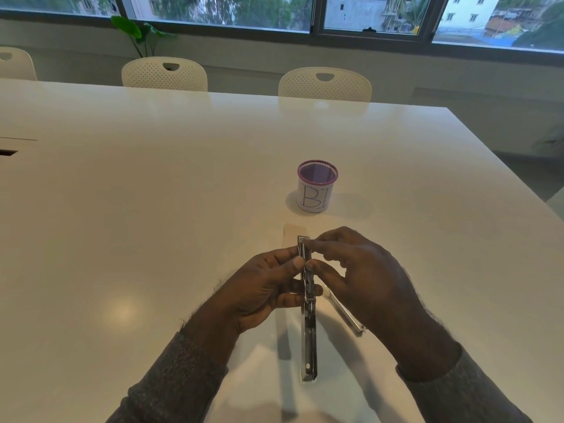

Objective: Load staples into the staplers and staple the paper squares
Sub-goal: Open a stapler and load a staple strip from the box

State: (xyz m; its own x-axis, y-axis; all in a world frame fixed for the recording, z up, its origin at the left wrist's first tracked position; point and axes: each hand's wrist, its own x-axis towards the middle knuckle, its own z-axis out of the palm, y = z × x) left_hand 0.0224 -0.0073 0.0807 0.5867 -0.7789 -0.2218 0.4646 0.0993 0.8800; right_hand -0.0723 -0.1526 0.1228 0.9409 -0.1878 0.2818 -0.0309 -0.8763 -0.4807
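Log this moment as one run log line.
left hand grips stapler | right hand pinches its front end | mesh cup beyond

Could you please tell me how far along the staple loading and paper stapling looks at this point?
Early. Done: the stapler is swung open, its metal channel exposed. In hand: the left hand grips the channel while the right hand pinches at its far end, apparently seating staples, though none can be made out. Left: closing it and stapling; no paper squares are visible, only a mesh cup beyond on the table.
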